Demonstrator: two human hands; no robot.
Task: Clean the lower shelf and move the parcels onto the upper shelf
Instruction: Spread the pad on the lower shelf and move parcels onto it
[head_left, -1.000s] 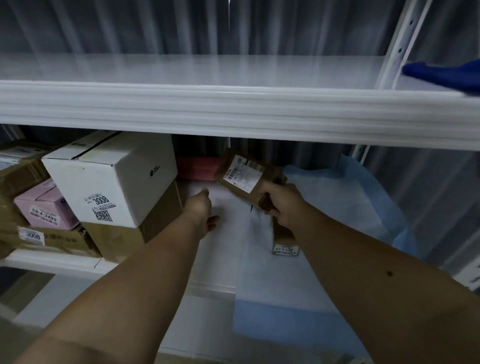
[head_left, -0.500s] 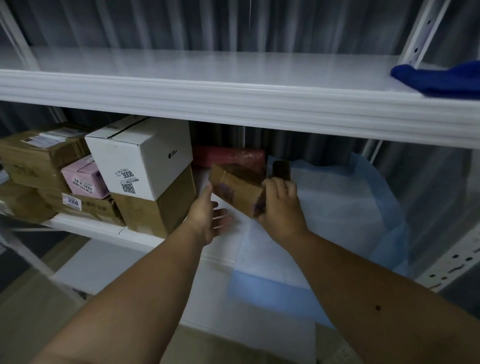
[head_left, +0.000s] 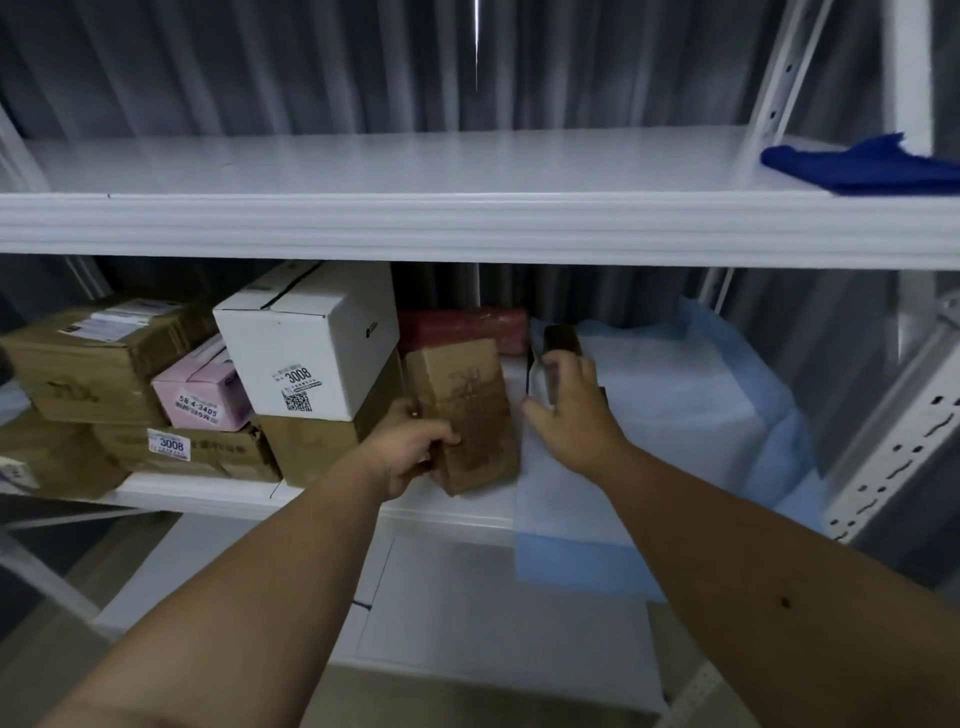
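Brown cardboard parcel (head_left: 465, 415): upright, slightly tilted, at the lower shelf (head_left: 322, 496) front, held at its left edge by the left hand (head_left: 410, 449), fingers wrapped round it; faint dark print on its face, unreadable. Dark slim parcel (head_left: 558, 345): just right of it, upright on a blue-and-white sheet (head_left: 675, 410), gripped from the front by the right hand (head_left: 569, 408). Red parcel (head_left: 462, 325): behind both, at the back. White box (head_left: 311, 343): left, label "3008" with QR code, stacked on a brown box (head_left: 311, 449). Pink box (head_left: 200, 392): label "58-4-3405". Low brown box (head_left: 208, 449): label "3008". Upper shelf (head_left: 467, 228): blue cloth (head_left: 867, 166) at right end.
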